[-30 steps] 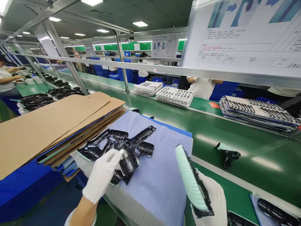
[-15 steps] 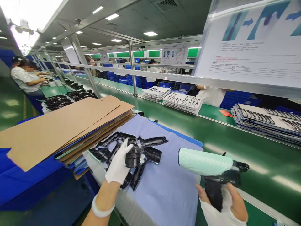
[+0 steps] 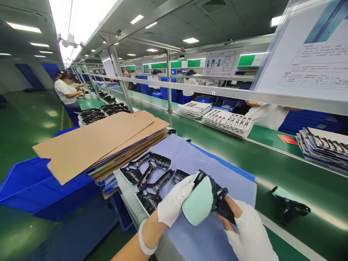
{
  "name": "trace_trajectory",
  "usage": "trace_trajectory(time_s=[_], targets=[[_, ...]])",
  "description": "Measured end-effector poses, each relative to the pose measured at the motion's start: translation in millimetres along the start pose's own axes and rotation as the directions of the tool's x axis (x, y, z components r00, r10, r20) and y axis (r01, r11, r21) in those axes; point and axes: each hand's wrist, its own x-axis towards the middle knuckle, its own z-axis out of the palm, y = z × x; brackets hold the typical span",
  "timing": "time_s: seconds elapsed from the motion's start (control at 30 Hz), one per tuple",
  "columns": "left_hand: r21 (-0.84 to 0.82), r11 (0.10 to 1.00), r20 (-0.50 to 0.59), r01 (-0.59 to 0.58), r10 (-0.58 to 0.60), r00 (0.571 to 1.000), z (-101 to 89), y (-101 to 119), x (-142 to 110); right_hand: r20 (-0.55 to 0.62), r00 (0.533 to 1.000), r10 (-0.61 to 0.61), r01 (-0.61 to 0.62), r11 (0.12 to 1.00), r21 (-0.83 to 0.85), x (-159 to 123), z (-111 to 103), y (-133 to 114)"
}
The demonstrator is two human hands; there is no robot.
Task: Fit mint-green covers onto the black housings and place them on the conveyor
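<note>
Assembly line (image 3: 285, 174) | black housing (image 3: 221, 206), ribbed mint face (image 3: 197, 203) | left hand (image 3: 174, 203), right hand (image 3: 246, 232): fingers (image 3: 227, 210) gripping

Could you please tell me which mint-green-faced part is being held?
The ribbed one between the left hand and right hand; the other lies on the green belt.

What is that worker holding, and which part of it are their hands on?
Both hands hold one black plastic part with a mint-green ribbed cover. The left hand is against the cover's edge; the right hand grips the black end.
</note>
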Motion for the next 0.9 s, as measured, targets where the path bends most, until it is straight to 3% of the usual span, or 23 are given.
trace_trajectory(time_s=[0.17, 0.37, 0.53, 0.6, 0.7, 0.83, 0.9], targets=[[-0.117, 0.988, 0.05, 0.098, -0.092, 0.994, 3.2, -8, 1, -0.011, 0.999, 0.053, -0.053, 0.998, -0.015, -4, 4, 4], [-0.188, 0.971, 0.032, 0.146, -0.142, 0.989, 6.7, -11, -1, 0.046, 0.992, 0.119, -0.116, 0.992, -0.054, -13, 13, 1], [-0.145, 0.978, 0.055, 0.148, -0.141, 0.988, 10.9, -3, -5, 0.147, 0.966, 0.214, -0.227, 0.971, 0.079, -12, 13, 0], [-0.123, 0.979, 0.08, 0.162, -0.153, 0.985, 9.4, 0, -8, 0.27, 0.92, 0.284, -0.342, 0.919, 0.196, -8, 10, 0], [-0.021, 0.995, 0.128, 0.099, -0.095, 0.987, 3.1, 5, -15, 0.498, 0.795, 0.347, -0.553, 0.754, 0.356, -1, 3, 0], [0.303, 0.947, 0.222, -0.108, 0.04, 0.974, -1.9, 15, -20, 0.784, 0.583, 0.215, -0.792, 0.369, 0.487, 10, -7, -11], [0.415, 0.893, 0.222, -0.173, 0.085, 0.971, 1.2, 20, -18, 0.854, 0.507, 0.117, -0.855, 0.196, 0.48, 17, -12, -20]])
